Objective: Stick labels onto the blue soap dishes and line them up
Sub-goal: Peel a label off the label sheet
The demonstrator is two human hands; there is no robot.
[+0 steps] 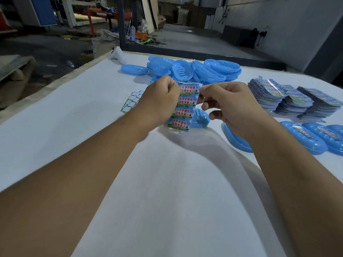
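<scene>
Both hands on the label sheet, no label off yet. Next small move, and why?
Probably peel the top label free: the left hand grips the label sheet while the right hand pinches its upper corner, and an unlabelled soap dish waits just behind the sheet.

Single head-worn view, forward and down, close over the table [55,138].

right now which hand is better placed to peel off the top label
Right. The right hand already pinches the top corner of the label sheet, while the left hand grips the sheet's left edge, steadying it.
</scene>
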